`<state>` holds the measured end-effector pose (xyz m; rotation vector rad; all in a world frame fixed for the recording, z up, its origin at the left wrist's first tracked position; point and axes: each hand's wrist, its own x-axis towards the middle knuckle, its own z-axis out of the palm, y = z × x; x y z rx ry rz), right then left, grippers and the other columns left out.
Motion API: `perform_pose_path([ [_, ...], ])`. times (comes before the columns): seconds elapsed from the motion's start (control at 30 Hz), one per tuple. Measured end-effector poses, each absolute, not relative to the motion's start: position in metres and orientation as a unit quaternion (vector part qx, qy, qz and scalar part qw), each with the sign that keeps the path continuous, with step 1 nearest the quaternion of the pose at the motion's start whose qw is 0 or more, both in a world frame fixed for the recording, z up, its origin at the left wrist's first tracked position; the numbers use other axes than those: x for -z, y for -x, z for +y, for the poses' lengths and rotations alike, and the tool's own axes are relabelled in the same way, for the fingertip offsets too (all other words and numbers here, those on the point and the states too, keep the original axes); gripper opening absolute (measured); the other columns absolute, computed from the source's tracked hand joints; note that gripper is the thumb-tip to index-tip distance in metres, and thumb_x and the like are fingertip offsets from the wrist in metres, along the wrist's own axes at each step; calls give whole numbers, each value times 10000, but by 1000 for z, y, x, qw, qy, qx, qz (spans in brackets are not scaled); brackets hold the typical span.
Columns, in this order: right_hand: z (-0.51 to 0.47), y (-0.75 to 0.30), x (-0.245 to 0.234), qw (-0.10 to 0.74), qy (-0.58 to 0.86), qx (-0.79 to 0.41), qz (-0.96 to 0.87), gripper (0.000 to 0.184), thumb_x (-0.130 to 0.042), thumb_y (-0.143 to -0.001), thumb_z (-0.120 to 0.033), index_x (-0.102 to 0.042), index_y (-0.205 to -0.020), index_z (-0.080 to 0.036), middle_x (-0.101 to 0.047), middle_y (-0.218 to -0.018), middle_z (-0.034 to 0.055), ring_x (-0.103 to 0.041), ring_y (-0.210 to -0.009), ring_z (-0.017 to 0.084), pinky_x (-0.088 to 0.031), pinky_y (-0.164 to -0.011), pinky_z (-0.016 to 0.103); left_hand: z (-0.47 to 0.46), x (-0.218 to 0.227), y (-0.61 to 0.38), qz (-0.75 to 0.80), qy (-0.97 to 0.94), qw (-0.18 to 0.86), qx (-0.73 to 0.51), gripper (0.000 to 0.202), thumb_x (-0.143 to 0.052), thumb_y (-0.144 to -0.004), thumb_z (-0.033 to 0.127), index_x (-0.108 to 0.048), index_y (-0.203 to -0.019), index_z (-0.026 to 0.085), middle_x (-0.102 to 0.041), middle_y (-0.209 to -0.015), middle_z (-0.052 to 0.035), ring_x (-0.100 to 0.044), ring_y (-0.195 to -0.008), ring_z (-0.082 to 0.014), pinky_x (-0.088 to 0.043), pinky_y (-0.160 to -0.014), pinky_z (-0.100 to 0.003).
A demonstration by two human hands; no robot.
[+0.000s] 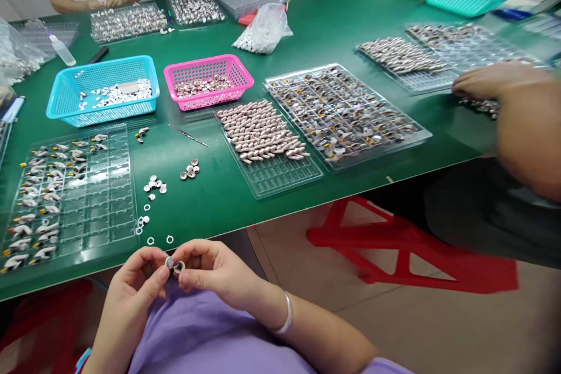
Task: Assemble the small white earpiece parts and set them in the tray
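Both hands are over the lap at the near edge of the green tabletop [228, 210]. The grip of the left hand [142, 277] is closed, pinching a small pale round piece [169, 262]. The grip of the right hand [213, 272] is closed on a small silvery round cup [179, 267], just beside that piece; whether the two are joined cannot be determined. Loose white plastic rings [170, 242] and small white round caps [152, 184] lie nearby. A clear plastic compartment tray [109, 210], partly filled, sits at left; slender metal tweezers [189, 135] lie beyond the caps, near a pink perforated plastic basket [210, 99].
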<state>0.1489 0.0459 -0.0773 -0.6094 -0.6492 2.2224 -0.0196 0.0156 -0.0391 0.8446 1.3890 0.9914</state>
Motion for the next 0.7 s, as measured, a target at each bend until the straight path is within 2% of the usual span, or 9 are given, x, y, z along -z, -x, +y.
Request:
perform_pose_path([
  [0.13, 46, -152, 72, 387, 272, -801, -368, 186, -738, -780, -262, -647, -904, -158, -560, -725, -28, -485, -625, 76, -421, -608, 219, 20, 36, 19, 610, -443, 519, -403, 132, -760, -765, 324, -698, -791, 210, -630, -743, 23, -548, -595, -81, -478, -554, -149],
  [0.3, 48, -156, 66, 419, 373, -625, -543, 39, -623, -791, -195, -613, -815, -166, -504, -733, -21, -451, -619, 93, -382, -563, 224, 26, 33, 12, 615, -528, 439, -387, 68, -750, -758, 279, -718, -773, 220, -686, -738, 14, -622, -632, -108, -517, -579, -149],
  [0.47, 54, -164, 66, 463, 386, -487, -632, 70, -565, -798, -190, -559, -729, -181, -509, -697, -9, -481, -652, 120, -400, -605, 242, 29, 37, 3, 584, -605, 370, -396, 18, -726, -775, 244, -720, -791, 238, -706, -749, 21, -661, -668, -121, -540, -614, -159],
  [0.6, 65, -176, 66, 463, 394, -519, -601, 36, -556, -803, -203, -576, -788, -177, -561, -707, -7, -491, -610, 104, -405, -573, 223, 53, 33, -3, 566, -666, 320, -365, 60, -687, -813, 287, -709, -831, 233, -723, -776, 15, -670, -680, -138, -536, -640, -202],
  [0.7, 78, -188, 65, 434, 431, -557, -561, 59, -577, -811, -231, -568, -797, -174, -555, -665, -28, -439, -543, 82, -360, -521, 207, 101, 25, -4, 576, -743, 246, -235, 205, -612, -855, 389, -725, -894, 222, -752, -796, -5, -664, -632, -156, -508, -592, -239],
])
